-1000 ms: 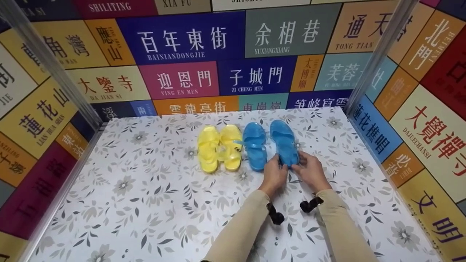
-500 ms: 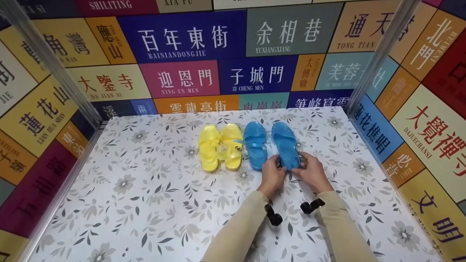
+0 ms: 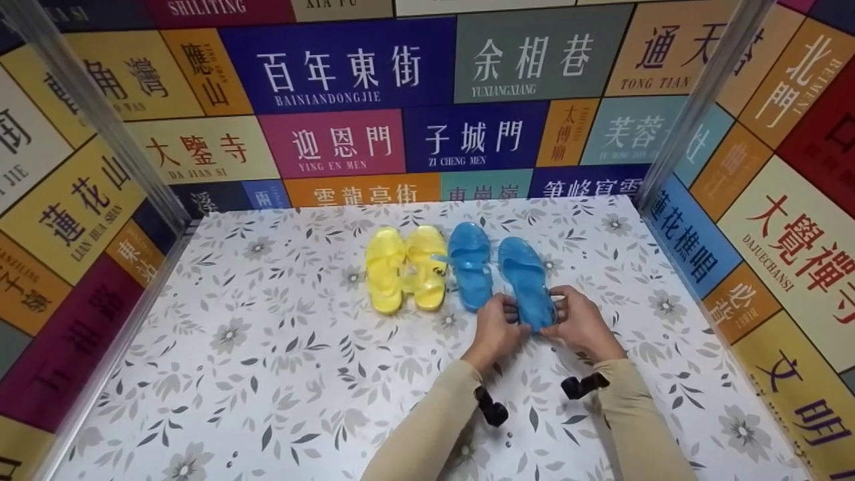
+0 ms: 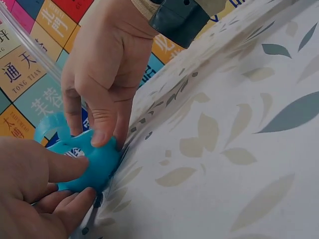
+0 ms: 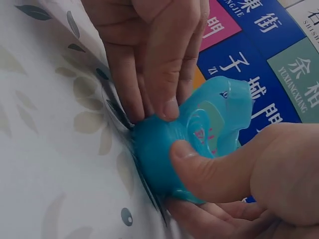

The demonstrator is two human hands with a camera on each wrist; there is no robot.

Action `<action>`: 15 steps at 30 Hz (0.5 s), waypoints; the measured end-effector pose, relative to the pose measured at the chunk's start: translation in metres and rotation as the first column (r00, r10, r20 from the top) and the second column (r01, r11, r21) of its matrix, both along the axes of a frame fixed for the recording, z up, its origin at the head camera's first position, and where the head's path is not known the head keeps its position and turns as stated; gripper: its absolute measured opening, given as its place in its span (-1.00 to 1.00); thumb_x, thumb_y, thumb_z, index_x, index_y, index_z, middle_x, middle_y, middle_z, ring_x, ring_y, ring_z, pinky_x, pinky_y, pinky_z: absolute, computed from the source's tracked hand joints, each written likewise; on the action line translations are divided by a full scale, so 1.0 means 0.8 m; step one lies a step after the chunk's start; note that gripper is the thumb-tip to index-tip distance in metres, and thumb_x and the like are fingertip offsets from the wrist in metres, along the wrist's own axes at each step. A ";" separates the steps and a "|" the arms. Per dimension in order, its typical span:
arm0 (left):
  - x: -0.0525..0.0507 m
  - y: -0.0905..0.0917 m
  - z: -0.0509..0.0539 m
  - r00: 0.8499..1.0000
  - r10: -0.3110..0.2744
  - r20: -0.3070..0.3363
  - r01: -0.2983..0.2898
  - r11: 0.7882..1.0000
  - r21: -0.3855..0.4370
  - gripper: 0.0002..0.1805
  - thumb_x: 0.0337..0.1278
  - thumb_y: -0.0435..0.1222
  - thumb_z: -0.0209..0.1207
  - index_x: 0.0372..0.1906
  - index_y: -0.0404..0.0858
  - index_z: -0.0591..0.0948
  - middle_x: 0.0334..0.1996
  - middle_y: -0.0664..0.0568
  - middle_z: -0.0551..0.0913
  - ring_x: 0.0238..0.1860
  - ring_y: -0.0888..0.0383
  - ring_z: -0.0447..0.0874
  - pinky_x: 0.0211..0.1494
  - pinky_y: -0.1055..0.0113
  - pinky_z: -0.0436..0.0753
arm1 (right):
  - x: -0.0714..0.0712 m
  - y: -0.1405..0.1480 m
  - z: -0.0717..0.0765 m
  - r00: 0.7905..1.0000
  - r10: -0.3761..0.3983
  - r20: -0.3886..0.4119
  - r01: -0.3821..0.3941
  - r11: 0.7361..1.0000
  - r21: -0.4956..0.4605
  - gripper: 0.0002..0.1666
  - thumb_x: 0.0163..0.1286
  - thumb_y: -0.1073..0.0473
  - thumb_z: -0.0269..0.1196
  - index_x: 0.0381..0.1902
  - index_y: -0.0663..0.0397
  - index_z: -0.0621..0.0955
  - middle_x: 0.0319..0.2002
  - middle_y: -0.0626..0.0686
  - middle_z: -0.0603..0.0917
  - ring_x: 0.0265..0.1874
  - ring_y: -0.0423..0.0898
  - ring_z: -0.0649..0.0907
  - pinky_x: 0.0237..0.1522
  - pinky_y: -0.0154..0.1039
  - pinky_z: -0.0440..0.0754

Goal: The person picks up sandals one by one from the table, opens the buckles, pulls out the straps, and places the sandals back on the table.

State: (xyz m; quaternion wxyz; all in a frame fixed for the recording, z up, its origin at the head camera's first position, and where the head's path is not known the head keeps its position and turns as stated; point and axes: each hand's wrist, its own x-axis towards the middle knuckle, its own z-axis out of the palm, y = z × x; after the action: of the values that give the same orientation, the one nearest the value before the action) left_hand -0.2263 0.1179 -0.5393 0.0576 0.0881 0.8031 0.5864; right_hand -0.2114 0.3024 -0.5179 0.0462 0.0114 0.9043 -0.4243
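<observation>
Two blue jelly sandals lie side by side, toes away from me. My left hand grips the left side of the right blue sandal at its heel, and my right hand grips the other side. In the left wrist view, the left thumb presses the heel of the blue sandal. The right wrist view has the right thumb on the back of the sandal, with the left fingers opposite. Just left of it lies the other blue sandal, untouched, slightly farther from me.
Left of the blue pair, a yellow sandal and a second yellow sandal stand close together. All rest on a white leaf-patterned tabletop. Colourful lettered walls rise behind and along both sides.
Both hands have drawn the right blue sandal toward me, so its toe now sits nearer than the other blue one's. The yellow sandals and left blue sandal have stayed in place.
</observation>
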 end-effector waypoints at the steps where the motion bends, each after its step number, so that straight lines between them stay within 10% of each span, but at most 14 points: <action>1: 0.002 -0.001 0.000 1.000 -0.004 0.001 0.004 1.000 0.001 -0.53 -0.02 -0.52 0.51 0.03 -0.33 0.60 -0.08 -0.11 0.75 0.00 0.03 0.77 0.09 0.29 0.72 | 0.002 0.000 0.001 1.000 0.004 -0.001 -0.004 1.000 0.009 -0.05 0.14 0.45 0.54 0.44 0.33 0.36 0.13 0.39 0.65 0.09 0.26 0.67 0.15 0.16 0.62; 15: 0.028 -0.018 -0.002 0.997 -0.052 0.056 0.052 0.999 0.003 -0.49 -0.13 -0.51 0.57 -0.11 -0.24 0.52 -0.16 0.01 0.67 -0.13 0.14 0.75 -0.04 0.35 0.72 | 0.019 -0.006 0.015 0.995 0.095 0.006 -0.095 0.987 0.128 -0.11 -0.09 0.38 0.68 0.19 0.27 0.47 -0.07 0.27 0.72 -0.13 0.14 0.68 -0.06 0.04 0.62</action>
State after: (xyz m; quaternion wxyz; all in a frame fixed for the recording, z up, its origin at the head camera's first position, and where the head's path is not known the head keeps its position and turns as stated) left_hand -0.2040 0.1032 -0.5411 0.0952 0.0928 0.7981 0.5876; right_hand -0.1960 0.2975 -0.5056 0.0654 -0.0287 0.9292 -0.3626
